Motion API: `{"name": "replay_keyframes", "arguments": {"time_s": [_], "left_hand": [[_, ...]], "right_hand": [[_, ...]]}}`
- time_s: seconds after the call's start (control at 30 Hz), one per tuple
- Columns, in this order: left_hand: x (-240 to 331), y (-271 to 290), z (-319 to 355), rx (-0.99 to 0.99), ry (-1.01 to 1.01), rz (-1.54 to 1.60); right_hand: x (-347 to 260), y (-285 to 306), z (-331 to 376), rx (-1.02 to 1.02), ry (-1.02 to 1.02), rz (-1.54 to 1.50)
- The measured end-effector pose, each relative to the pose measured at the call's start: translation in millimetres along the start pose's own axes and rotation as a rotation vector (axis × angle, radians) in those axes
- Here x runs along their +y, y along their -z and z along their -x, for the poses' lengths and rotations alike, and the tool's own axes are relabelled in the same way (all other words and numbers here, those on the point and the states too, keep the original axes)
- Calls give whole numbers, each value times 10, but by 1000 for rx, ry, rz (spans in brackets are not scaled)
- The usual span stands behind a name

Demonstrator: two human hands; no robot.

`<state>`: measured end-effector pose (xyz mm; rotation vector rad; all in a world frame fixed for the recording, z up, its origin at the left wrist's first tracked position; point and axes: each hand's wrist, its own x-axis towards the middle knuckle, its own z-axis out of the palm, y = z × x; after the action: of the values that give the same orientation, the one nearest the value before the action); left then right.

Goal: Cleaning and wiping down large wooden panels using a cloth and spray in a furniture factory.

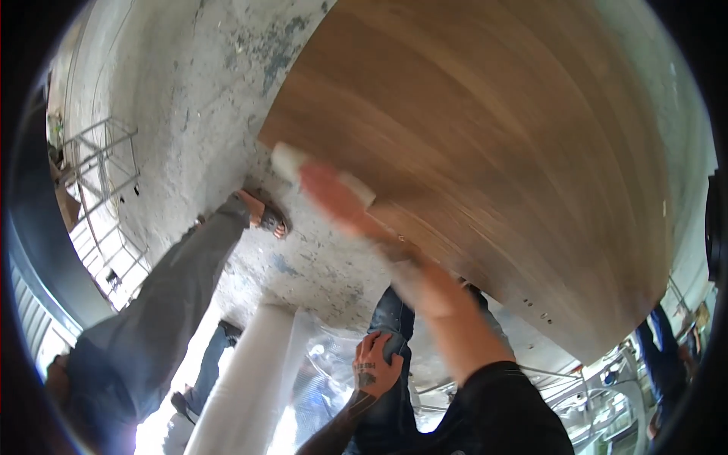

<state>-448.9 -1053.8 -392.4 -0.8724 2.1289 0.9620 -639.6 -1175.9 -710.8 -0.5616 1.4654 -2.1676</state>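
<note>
My right hand (pixel 334 199), blurred by motion, reaches out to the near left edge of a large brown wood-grain panel (pixel 470 114). Its fingers are closed over a pale, cream-coloured, block-like thing (pixel 288 161), whose ends show on either side of the hand. Blur hides its exact kind and whether it touches the panel. Below, my left hand (pixel 378 365) lies on my knee in dark jeans, fingers spread, holding nothing. Small holes (pixel 537 311) mark the panel's near right corner.
A person in grey trousers (pixel 182 269) and a sandal (pixel 271 218) stands at the left on the stained concrete floor (pixel 197 106). Close by at lower left is a roll of clear plastic wrap (pixel 246 379). Farther left stands a metal frame rack (pixel 102 163); another person's legs (pixel 658 356) appear at right.
</note>
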Motion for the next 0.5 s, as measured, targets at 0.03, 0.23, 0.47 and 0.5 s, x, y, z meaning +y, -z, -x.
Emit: {"name": "replay_keyframes", "arguments": {"time_s": [0.03, 0.23, 0.47, 0.5], "left_hand": [[-117, -370, -38, -68, 4, 33], [-865, 16, 141, -92, 64, -101], [-357, -201, -221, -208, -305, -566], [-195, -319, -445, -177, -414, -552]], "right_hand": [[106, -37, 495, -132, -111, 609], [-1230, -534, 1121, -135, -69, 381], [-3135, 2967, 2817, 860, -288, 265], [-3187, 3447, 3296, 1014, -277, 672]]}}
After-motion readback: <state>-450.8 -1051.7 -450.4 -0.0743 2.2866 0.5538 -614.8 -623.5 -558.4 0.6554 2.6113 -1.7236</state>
